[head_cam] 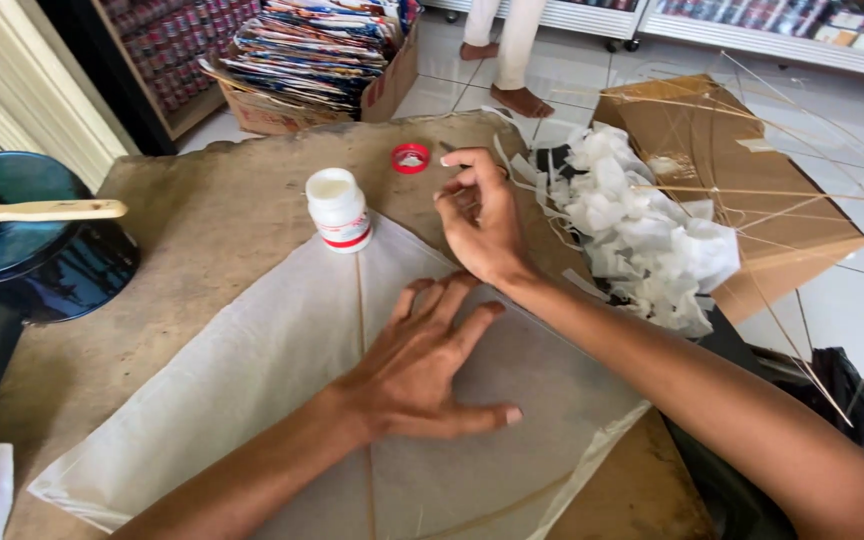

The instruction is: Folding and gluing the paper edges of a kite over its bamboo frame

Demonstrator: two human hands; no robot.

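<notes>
A sheet of thin white paper (222, 380) lies in a diamond shape on a worn brown table (202, 220), with thin bamboo sticks (361, 300) running under it. My left hand (422, 365) presses flat on the paper over the upright stick, fingers spread. My right hand (482, 215) hovers at the paper's top corner, fingers pinched together, but whether they hold anything I cannot tell. A small white glue bottle (339, 208) stands open just left of that hand. Its red cap (411, 158) lies behind on the table.
A heap of white paper scraps (642, 240) lies right of the table on a cardboard box (752, 180), with thin sticks across it. A dark round stool (22, 240) with a wooden stick stands left. A box of coloured sheets (312, 60) and a person's bare feet (512, 90) are behind.
</notes>
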